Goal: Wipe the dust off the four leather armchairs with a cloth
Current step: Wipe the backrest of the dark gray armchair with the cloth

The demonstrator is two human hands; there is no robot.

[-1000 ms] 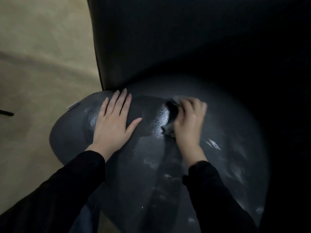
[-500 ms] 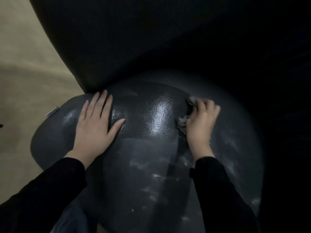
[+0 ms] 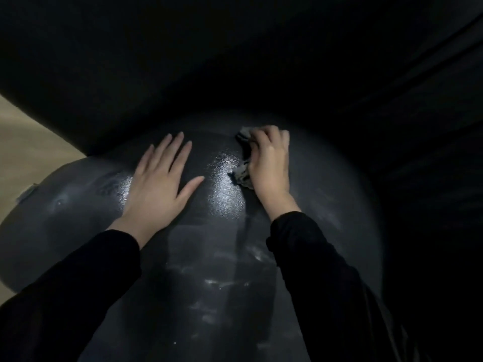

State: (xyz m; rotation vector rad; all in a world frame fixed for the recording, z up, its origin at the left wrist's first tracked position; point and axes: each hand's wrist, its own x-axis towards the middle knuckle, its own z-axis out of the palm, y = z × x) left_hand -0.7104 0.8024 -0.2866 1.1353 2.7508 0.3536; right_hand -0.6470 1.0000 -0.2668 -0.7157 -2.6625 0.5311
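Note:
A dark leather armchair fills the head view, its rounded seat cushion [image 3: 209, 257] below me and its backrest [image 3: 235, 61] rising behind. My left hand [image 3: 159, 186] lies flat on the seat, fingers spread and pointing towards the backrest. My right hand [image 3: 269, 163] presses a crumpled grey cloth [image 3: 243, 175] onto the seat near the crease under the backrest; bits of cloth stick out at its left side and above the fingers. Pale dusty smears show on the seat in front of my sleeves. A shiny patch lies between my hands.
Tan floor [image 3: 28, 142] shows at the left beside the chair. A small pale tag [image 3: 27, 194] sticks out at the seat's left edge. The right side of the view is very dark.
My right hand has slid the cloth away from me and to the right, towards the backrest. The view has shifted right, so less floor shows. My left hand stays flat on the seat.

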